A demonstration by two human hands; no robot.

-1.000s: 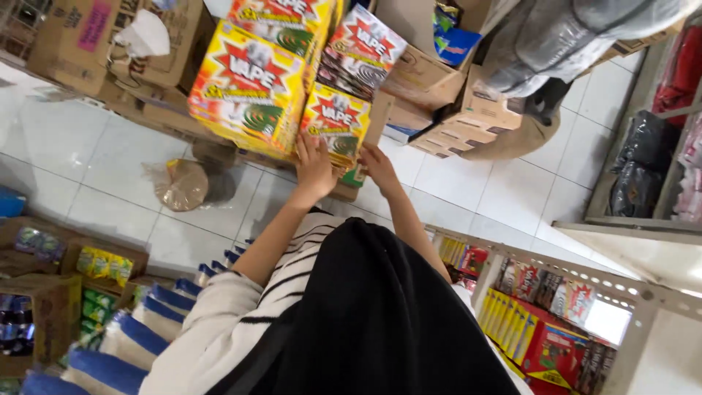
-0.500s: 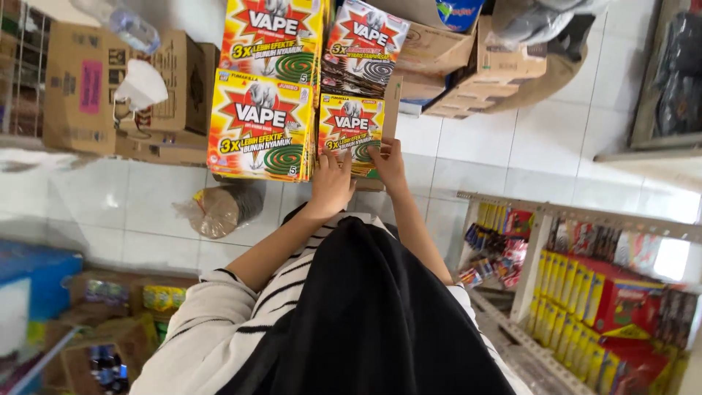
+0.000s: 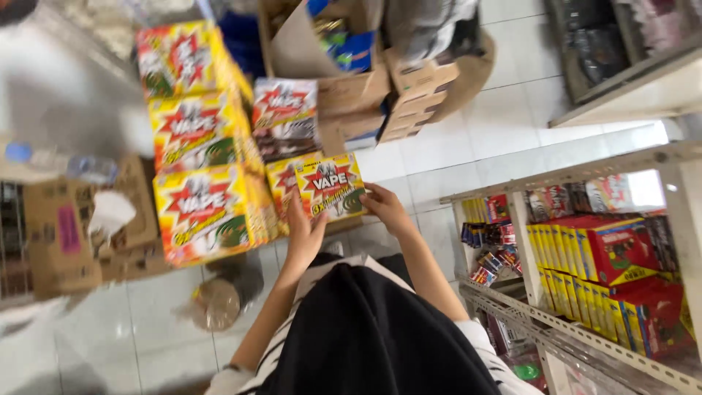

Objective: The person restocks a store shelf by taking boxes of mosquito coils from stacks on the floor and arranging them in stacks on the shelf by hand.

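Observation:
Both my hands hold one flat yellow and red box with a green coil picture, lifted a little off the stack. My left hand grips its lower left side. At the box's lower right corner is my right hand. Left of it stand three large stacked packs of the same yellow and red boxes. Behind the held box lies a darker pack of boxes. My black headscarf and striped sleeves fill the bottom of the view.
An open brown carton with folded flaps stands behind the stack on the white tiled floor. A metal shelf with red and yellow boxes is on the right. More cartons and a tied bag lie at the left.
The view has swung, so the stack sits further left and the shelf shows on the right. My hands have drawn the small box away from the pile towards me.

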